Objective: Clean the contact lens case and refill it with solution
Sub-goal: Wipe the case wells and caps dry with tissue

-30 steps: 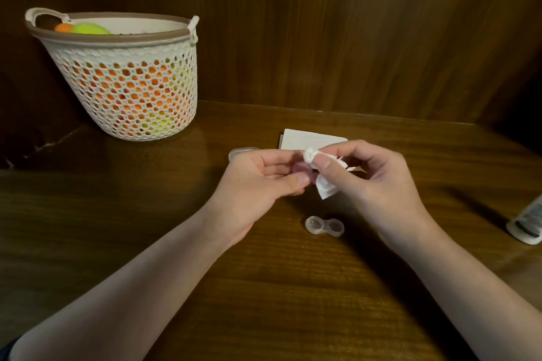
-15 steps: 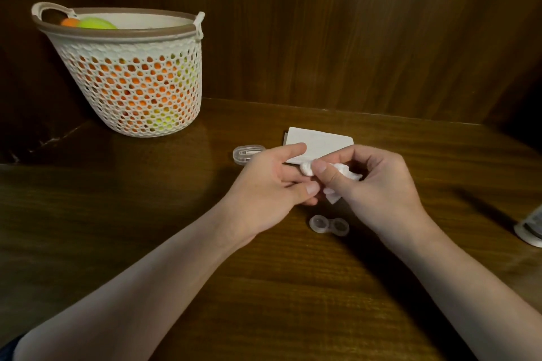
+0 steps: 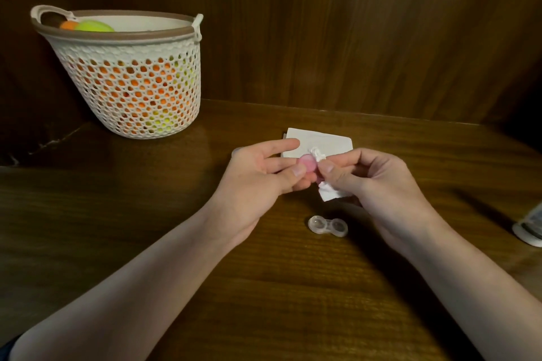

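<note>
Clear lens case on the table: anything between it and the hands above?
Nothing visible. The clear twin-well lens case lies open and uncovered on the wooden table. But left hand holds a pink round cap and right hand pinches white tissue.

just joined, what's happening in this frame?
A person is wiping a pink lens-case cap, pinched in the left hand, with a twisted tissue held in the right hand. The clear contact lens case sits uncapped on the wooden table just below the hands. A solution bottle lies at the right edge.
</note>
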`<state>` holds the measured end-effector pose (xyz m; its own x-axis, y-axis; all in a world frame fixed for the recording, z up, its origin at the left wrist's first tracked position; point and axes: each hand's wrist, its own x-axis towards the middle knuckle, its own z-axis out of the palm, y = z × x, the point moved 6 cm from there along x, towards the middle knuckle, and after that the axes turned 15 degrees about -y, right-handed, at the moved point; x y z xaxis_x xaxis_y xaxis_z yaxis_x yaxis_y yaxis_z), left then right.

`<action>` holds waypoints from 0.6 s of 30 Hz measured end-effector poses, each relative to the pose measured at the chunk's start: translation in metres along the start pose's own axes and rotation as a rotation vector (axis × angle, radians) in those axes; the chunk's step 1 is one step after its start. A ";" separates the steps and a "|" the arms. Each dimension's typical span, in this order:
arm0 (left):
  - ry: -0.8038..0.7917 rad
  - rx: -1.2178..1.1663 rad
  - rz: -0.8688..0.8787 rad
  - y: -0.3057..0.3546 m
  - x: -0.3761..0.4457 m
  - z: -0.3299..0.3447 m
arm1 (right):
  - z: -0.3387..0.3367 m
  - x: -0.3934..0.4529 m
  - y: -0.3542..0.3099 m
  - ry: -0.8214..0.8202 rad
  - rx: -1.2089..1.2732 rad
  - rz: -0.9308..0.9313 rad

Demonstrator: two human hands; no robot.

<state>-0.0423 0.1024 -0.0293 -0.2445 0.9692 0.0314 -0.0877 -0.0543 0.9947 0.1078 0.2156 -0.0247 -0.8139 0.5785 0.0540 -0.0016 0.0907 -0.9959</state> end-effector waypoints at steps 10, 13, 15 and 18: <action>-0.091 -0.046 0.026 -0.009 0.002 0.004 | 0.005 -0.006 -0.011 0.075 -0.068 -0.146; -0.171 -0.069 0.003 -0.011 0.003 0.011 | 0.011 -0.006 -0.008 0.065 -0.156 -0.122; -0.215 -0.124 -0.001 -0.009 0.003 0.013 | 0.010 -0.006 -0.010 0.059 -0.163 -0.128; -0.230 -0.183 0.003 -0.005 0.003 0.011 | 0.011 -0.007 -0.013 0.023 -0.243 -0.135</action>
<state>-0.0316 0.1086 -0.0331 -0.0219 0.9968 0.0768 -0.2646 -0.0799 0.9610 0.1069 0.2017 -0.0124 -0.8023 0.5660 0.1894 0.0325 0.3583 -0.9330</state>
